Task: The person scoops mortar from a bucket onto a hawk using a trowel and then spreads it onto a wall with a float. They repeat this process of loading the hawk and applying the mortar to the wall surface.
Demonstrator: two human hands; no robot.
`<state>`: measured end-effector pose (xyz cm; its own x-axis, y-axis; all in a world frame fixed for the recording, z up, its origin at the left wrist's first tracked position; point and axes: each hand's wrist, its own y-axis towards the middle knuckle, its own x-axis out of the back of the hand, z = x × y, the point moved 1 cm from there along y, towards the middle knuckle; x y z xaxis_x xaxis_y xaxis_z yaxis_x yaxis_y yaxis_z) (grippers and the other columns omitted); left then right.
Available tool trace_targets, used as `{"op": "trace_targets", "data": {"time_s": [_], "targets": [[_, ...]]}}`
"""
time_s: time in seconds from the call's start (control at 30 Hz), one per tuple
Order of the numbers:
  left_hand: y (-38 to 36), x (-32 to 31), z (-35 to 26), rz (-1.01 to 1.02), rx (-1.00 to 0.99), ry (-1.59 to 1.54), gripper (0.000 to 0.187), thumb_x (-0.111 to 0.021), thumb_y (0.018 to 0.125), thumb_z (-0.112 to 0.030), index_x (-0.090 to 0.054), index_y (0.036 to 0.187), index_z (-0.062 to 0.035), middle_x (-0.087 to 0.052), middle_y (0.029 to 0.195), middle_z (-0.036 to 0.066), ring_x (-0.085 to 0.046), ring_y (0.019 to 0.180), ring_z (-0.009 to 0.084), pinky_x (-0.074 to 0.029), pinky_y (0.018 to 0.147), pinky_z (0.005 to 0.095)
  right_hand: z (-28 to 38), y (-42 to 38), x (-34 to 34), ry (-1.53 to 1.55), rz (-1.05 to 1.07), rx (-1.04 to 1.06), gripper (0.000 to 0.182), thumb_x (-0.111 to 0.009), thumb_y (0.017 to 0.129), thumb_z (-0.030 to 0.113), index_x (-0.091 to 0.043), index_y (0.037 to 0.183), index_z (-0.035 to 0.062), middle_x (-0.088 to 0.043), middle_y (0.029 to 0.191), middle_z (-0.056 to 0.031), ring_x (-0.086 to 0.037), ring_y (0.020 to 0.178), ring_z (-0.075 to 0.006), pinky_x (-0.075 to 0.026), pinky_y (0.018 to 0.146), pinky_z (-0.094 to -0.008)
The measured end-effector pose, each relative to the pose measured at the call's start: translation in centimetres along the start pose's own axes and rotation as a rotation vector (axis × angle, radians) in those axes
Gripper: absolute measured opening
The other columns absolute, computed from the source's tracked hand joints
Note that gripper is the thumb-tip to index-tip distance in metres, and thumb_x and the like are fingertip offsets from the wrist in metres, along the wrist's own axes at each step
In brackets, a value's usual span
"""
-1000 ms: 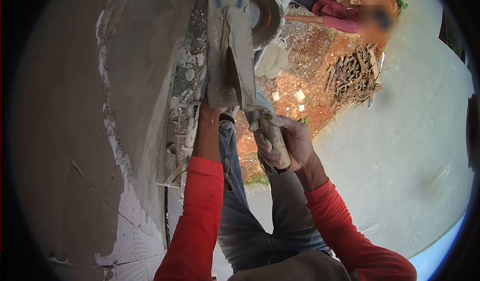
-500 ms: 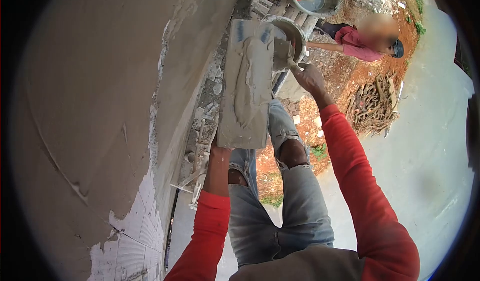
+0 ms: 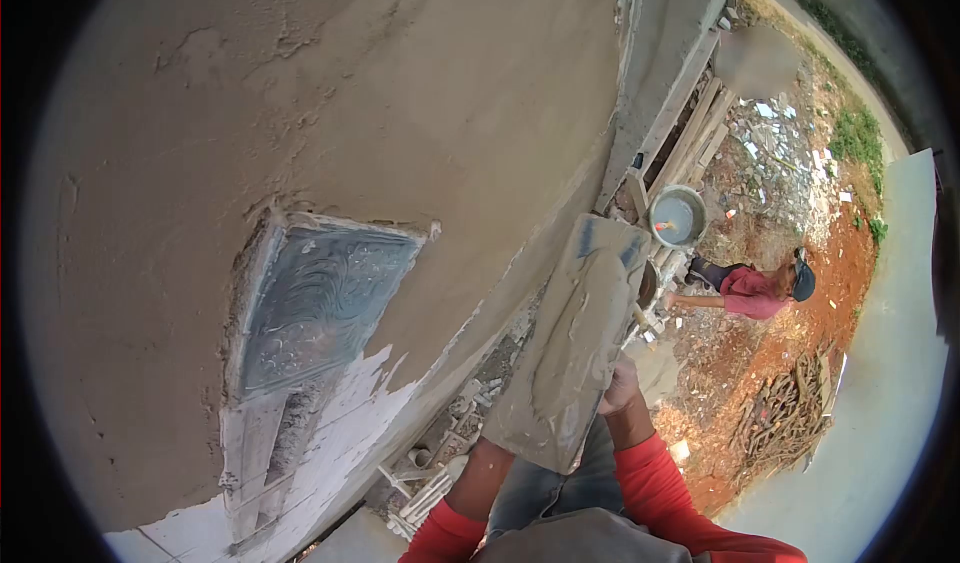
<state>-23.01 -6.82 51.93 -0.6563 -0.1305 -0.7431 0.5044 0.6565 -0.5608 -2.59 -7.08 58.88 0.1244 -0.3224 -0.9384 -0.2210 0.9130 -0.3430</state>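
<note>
A long rectangular plasterer's hawk (image 3: 520, 418) carries a thick heap of wet grey mortar (image 3: 580, 333). My left hand is out of sight beneath the hawk's near end and supports it; only the wrist shows. Close against the hawk's right edge is my right hand (image 3: 622, 385), its fingers closed. The trowel it gripped a moment earlier is mostly hidden behind the hawk. Past that edge, a mortar bucket (image 3: 649, 283) is partly covered. To the left rises a wall (image 3: 480, 153) coated in wet plaster, with a framed, patterned glass pane (image 3: 325, 298) set in it.
A tub of water (image 3: 678, 216) stands on planks (image 3: 690, 143) beyond the hawk. A co-worker in a red shirt (image 3: 752, 293) reaches toward the bucket from below. Rubble and a pile of sticks (image 3: 785, 413) lie on the reddish ground. White unplastered wall (image 3: 370, 413) shows lower left.
My view has swung toward the wall, bringing the glass pane in. My right hand has left the bucket and drawn back beside the hawk, which now tilts to the right.
</note>
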Motion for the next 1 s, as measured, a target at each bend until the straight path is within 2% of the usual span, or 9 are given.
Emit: {"op": "trace_targets", "data": {"time_s": [0.2, 0.33, 0.4, 0.47, 0.53, 0.67, 0.8, 0.87, 1.0], "targets": [[-14.3, -10.7, -10.3, 0.405, -0.114, -0.268, 0.06, -0.047, 0.109, -0.043, -0.041, 0.155, -0.0046, -0.056, 0.147, 0.012, -0.055, 0.134, 0.023, -0.046, 0.112, 0.0385, -6.6, -0.4, -8.2, 0.101, 0.371, 0.041, 0.055, -0.069, 0.093, 0.032, -0.057, 0.141, 0.0075, -0.067, 0.13, -0.0116, -0.071, 0.109, -0.0289, -0.06, 0.095, -0.0461], [-23.9, -13.9, -13.7, 0.612, -0.165, -0.164, 0.06, -0.047, 0.109, -0.044, -0.042, 0.154, -0.0038, -0.058, 0.144, 0.012, -0.058, 0.131, 0.0223, -0.048, 0.11, 0.0381, -10.6, -1.7, -21.8, -0.102, 0.494, 0.354, 0.057, -0.073, 0.09, 0.035, -0.058, 0.138, 0.0088, -0.068, 0.127, -0.0086, -0.069, 0.112, -0.0285, -0.058, 0.097, -0.0464], [-27.1, -13.4, -16.4, 0.631, -0.191, 0.104, 0.062, -0.048, 0.11, -0.044, -0.042, 0.153, -0.0009, -0.063, 0.132, 0.01, -0.063, 0.113, 0.0171, -0.054, 0.096, 0.0334, -11.4, -3.1, -31.1, -0.165, 0.512, 0.337, 0.055, -0.077, 0.088, 0.031, -0.06, 0.134, 0.0065, -0.069, 0.123, -0.0079, -0.067, 0.115, -0.027, -0.056, 0.1, -0.0456], [-30.6, -12.2, -17.6, 0.526, -0.242, 0.273, 0.066, -0.05, 0.109, -0.044, -0.041, 0.152, 0.004, -0.066, 0.122, 0.008, -0.066, 0.1, 0.0134, -0.056, 0.086, 0.0286, -11.4, -3.9, -38.5, -0.373, 0.729, 0.537, 0.059, -0.076, 0.092, 0.028, -0.054, 0.142, 0.0054, -0.066, 0.129, -0.0101, -0.067, 0.115, -0.0269, -0.053, 0.104, -0.0443], [-34.3, -8.6, -16.6, 0.316, -0.329, 0.343, 0.072, -0.054, 0.107, -0.044, -0.039, 0.151, 0.0109, -0.066, 0.116, 0.008, -0.064, 0.092, 0.0112, -0.056, 0.078, 0.0238, -11.5, -4.8, -45.0, -0.566, 0.79, 0.706, 0.045, -0.073, 0.095, 0.02, -0.058, 0.132, 0.0004, -0.069, 0.118, -0.008, -0.066, 0.11, -0.02, -0.051, 0.101, -0.0358], [-40.2, -1.2, -14.8, 0.149, -0.452, 0.352, 0.065, -0.053, 0.107, -0.042, -0.045, 0.149, 0.0074, -0.067, 0.114, 0.007, -0.064, 0.092, 0.0108, -0.054, 0.077, 0.0247, -15.2, -11.1, -59.5, -1.049, 0.729, 1.242, 0.022, -0.073, 0.097, 0.017, -0.07, 0.108, -0.0018, -0.07, 0.086, -0.0021, -0.064, 0.072, -0.0109, -0.05, 0.068, -0.0258], [-42.6, 1.8, -15.9, 0.017, -0.52, 0.368, 0.061, -0.058, 0.106, -0.04, -0.049, 0.149, 0.0035, -0.068, 0.112, 0.005, -0.062, 0.092, 0.0103, -0.051, 0.078, 0.0253, -20.5, -13.8, -71.4, -1.321, 0.983, 1.881, 0.028, -0.078, 0.092, 0.024, -0.069, 0.097, -0.0022, -0.066, 0.066, -0.0086, -0.062, 0.058, -0.0162, -0.049, 0.058, -0.032], [-43.2, 0.4, -17.6, 0.013, -0.6, 0.427, 0.06, -0.06, 0.105, -0.038, -0.05, 0.148, 0.0022, -0.068, 0.112, 0.005, -0.062, 0.091, 0.0105, -0.051, 0.078, 0.0256, -24.1, -15.3, -75.7, -1.561, 0.952, 2.212, 0.03, -0.074, 0.095, 0.022, -0.071, 0.108, -0.0044, -0.072, 0.079, -0.0156, -0.065, 0.064, -0.0182, -0.053, 0.064, -0.0315], [-44.3, -3.6, -20.9, 0.041, -0.739, 0.53, 0.056, -0.063, 0.104, -0.035, -0.054, 0.145, 0.0016, -0.069, 0.112, 0.006, -0.062, 0.092, 0.0113, -0.05, 0.078, 0.0262, -27.0, -13.6, -82.0, -1.566, 1.224, 2.042, 0.022, -0.065, 0.093, 0.014, -0.069, 0.102, -0.0058, -0.068, 0.084, -0.0188, -0.064, 0.081, -0.0217, -0.054, 0.074, -0.0395]]}}
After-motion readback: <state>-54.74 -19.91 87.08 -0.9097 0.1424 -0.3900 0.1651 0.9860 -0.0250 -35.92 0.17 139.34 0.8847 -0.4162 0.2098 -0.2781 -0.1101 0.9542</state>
